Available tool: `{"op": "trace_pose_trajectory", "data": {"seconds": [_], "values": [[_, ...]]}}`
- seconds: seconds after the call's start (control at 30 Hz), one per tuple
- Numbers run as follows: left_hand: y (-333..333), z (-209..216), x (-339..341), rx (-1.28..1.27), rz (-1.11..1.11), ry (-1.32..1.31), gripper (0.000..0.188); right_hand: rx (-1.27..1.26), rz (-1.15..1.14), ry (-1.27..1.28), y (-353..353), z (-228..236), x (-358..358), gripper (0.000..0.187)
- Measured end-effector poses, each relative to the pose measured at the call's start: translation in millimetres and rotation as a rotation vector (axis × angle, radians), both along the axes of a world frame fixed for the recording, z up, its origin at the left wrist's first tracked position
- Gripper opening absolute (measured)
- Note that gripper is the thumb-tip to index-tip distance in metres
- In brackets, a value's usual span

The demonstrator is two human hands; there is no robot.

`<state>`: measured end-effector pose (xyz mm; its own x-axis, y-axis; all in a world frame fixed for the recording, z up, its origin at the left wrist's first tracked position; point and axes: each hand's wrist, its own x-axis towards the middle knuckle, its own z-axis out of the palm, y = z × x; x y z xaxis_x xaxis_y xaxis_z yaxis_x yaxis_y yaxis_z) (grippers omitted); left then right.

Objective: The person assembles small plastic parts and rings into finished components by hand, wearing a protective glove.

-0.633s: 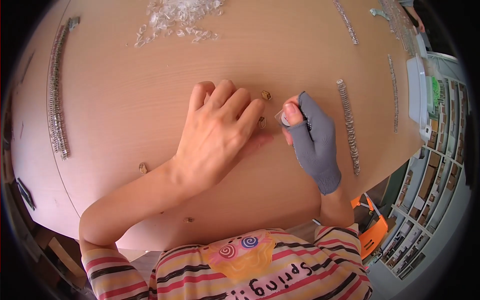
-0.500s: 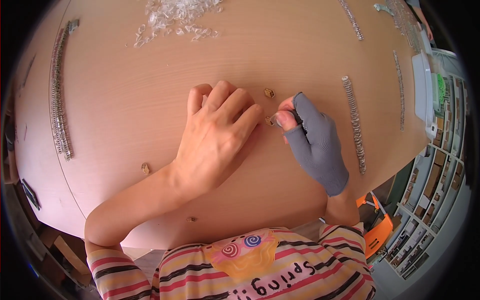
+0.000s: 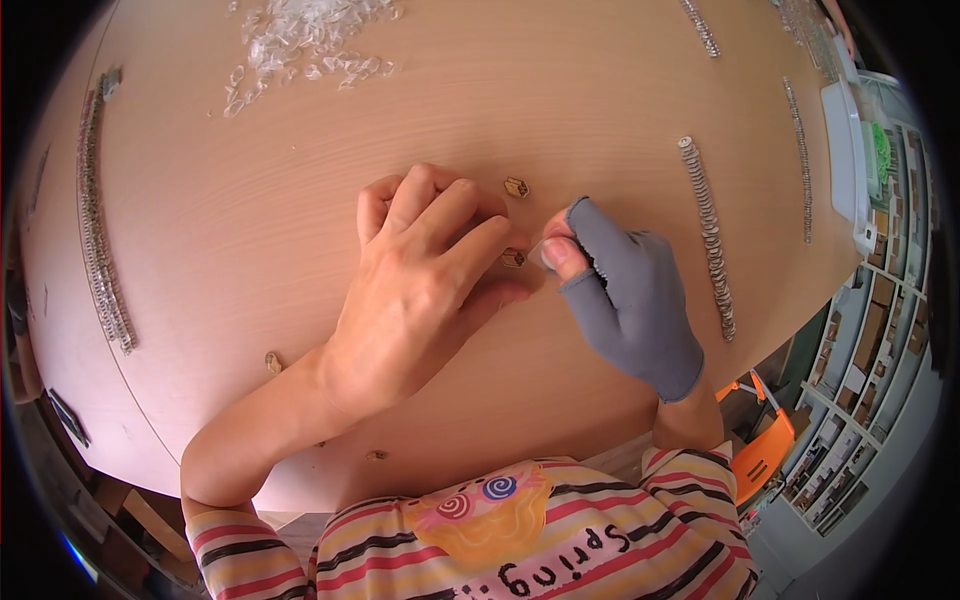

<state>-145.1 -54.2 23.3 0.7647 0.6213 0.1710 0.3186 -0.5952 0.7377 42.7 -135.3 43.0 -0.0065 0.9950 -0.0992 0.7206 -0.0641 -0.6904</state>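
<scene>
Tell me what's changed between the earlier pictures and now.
The gloved right hand has come slightly left and toward the wearer, nearer the left hand. The clear piece it pinches, first seen face-on, is now tilted and mostly hidden. Nothing was visibly taken or let go. The upper brown piece and ring stack stayed put.

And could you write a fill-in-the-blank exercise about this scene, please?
Only the ____ hand wears a grey glove.
A brown piece shows between the person's two ____.
The heap of clear pieces lies to the ____ of the silvery row nearest the glove.
The chair is ____ in colour.

Missing words: right; hands; left; orange.
</scene>
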Motion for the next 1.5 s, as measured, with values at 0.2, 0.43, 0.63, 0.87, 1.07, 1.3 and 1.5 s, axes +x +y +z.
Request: {"op": "trace_pose_trajectory", "data": {"seconds": [0.2,0.43,0.63,0.87,1.07,1.3,1.5], "values": [[1,-1,-3,-0.056,0.063,-0.058,0.032,0.015,0.009,0.011,-1,0,-2,0.011],[2,-1,-2,-0.038,0.053,-0.068,0.029,-0.009,0.007,-0.034,0,5,-3,0.01],[0,-6,-3,-0.028,0.03,-0.107,0.022,0.009,-0.014,-0.033,-2,5,-6,0.009],[0,0,2,-0.079,0.093,-0.085,0.023,0.038,0.006,-0.222,-3,9,-16,0.009],[3,-2,3,-0.039,0.086,-0.084,0.02,-0.001,0.034,-0.207,7,5,-11,0.01],[6,-6,-5,-0.048,0.029,-0.084,0.017,-0.021,-0.002,0.055,6,-3,0,0.014],[3,-3,-3,-0.06,0.048,-0.063,0.019,-0.045,0.037,0.029,4,1,0,0.012]]}}
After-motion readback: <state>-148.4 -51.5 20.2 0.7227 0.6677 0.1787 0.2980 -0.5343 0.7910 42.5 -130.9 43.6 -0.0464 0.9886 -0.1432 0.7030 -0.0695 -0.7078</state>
